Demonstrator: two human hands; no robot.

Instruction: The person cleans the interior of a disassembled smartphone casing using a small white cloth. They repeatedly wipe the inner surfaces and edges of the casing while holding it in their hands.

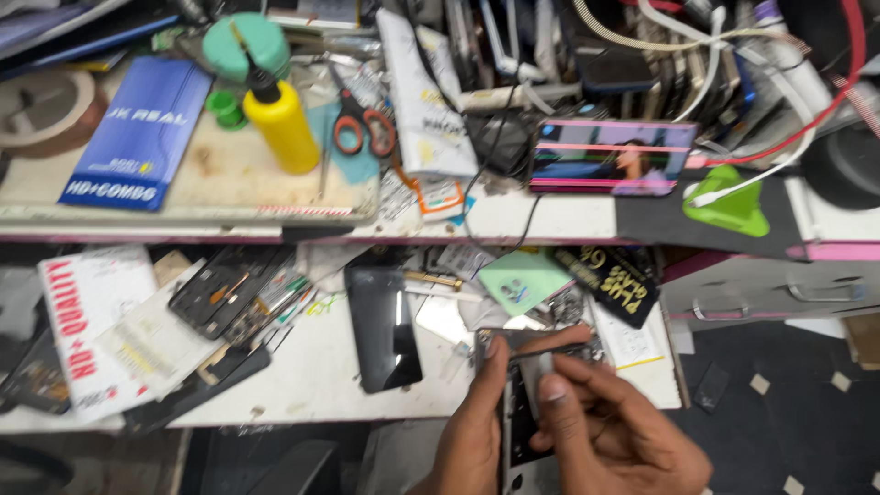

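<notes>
Both hands grip one opened phone point(519, 403) at the bench's front edge: the left hand point(477, 431) clasps its side, and the right hand point(616, 429) pinches a small part on it. One dark screen point(383, 328) lies just left. One yellow bottle point(280, 124) and one pair of scissors point(360, 124) sit on the cluttered shelf point(513, 218) above. Open floor point(779, 403) lies right.

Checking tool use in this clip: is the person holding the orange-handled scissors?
No: the scissors lie on the upper shelf beside the yellow bottle, while the left hand and right hand grip an opened phone.
</notes>
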